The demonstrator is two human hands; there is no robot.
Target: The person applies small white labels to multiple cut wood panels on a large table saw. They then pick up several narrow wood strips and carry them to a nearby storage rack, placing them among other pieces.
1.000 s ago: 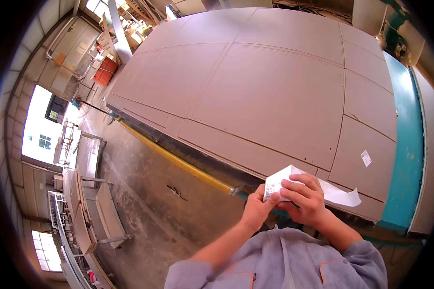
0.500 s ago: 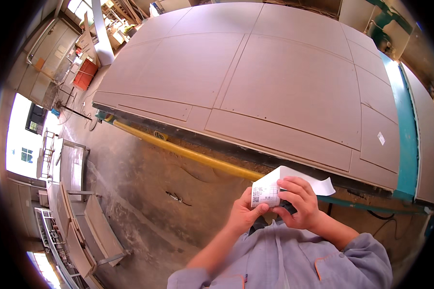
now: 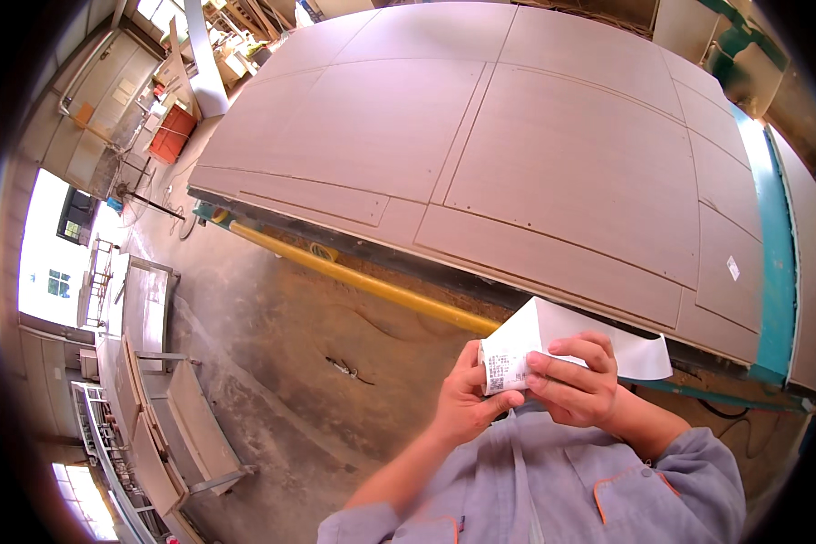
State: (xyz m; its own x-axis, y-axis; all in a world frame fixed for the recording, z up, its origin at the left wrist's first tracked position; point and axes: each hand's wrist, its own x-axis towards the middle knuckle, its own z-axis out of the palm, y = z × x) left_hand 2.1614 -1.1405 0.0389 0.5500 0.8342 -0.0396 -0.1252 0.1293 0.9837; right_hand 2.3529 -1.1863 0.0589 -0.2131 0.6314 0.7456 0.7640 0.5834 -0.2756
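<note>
A person's left hand clasps the left end of a white label roll, thumb along its near side. The right hand bends slightly parted fingers onto its right side. Its loose strip trails right, near the grey panels.

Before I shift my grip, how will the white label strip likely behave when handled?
Probably floppy: the label strip curves at its free end beyond the right hand. It seems light, since it looks paper-thin. It may crease easily, as it bends sharply between the left hand and right hand.
</note>
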